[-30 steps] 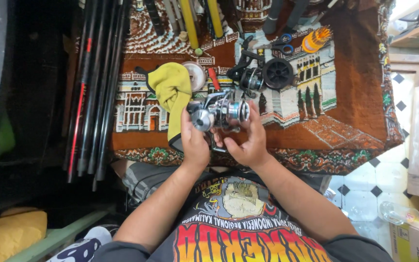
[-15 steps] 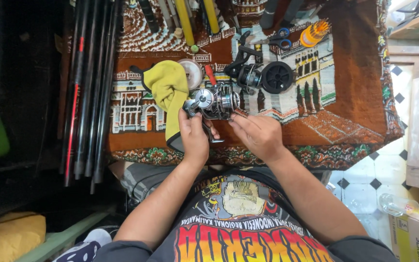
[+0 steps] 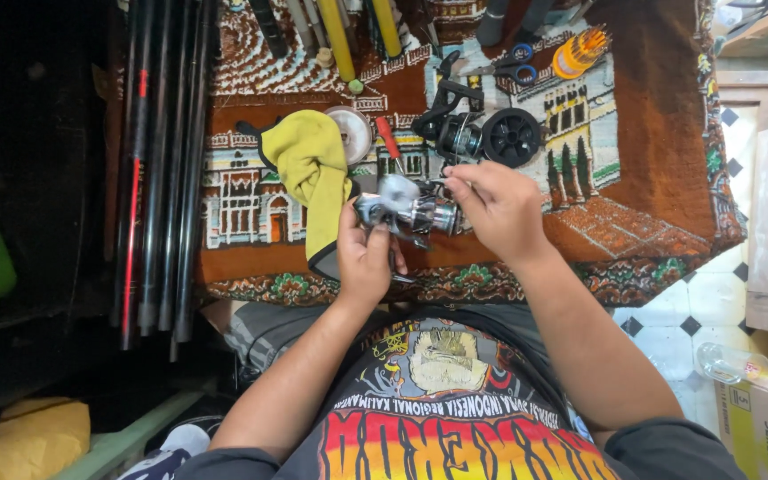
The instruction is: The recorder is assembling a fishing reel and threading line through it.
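Together, left hand (image 3: 364, 258) and right hand (image 3: 498, 206) grip the reel (image 3: 411, 212) — fingers curled.

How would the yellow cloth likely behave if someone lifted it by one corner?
The yellow cloth would probably hang limp: it lies folded and creased on the rug. It looks thin, so likely light. Its lower end runs under the left hand holding the reel, so it may snag.

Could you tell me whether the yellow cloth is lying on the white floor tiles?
No, the yellow cloth lies on the patterned brown rug.
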